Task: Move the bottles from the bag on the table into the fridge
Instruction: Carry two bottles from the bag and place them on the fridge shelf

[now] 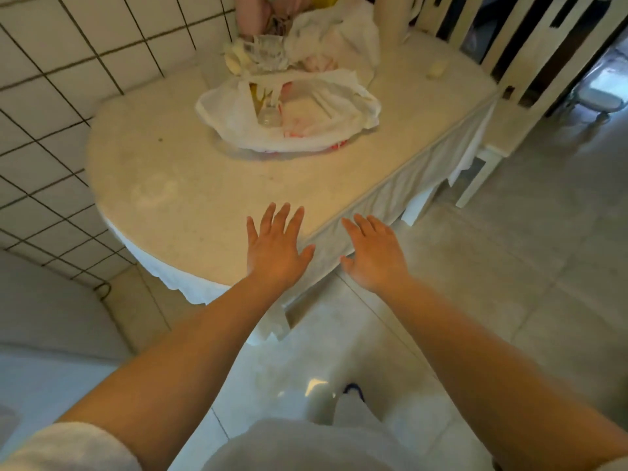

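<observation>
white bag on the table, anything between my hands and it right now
Nothing visible does. Both the left hand and right hand are open and empty near the table's front edge, and only bare tabletop lies between them and the white plastic bag. A clear bottle shows in its open mouth.

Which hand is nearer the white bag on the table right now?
Left, narrowly. The left hand is open above the table's near part, almost straight below the white bag in the picture. The right hand is open past the table edge, off to the bag's right.
</observation>
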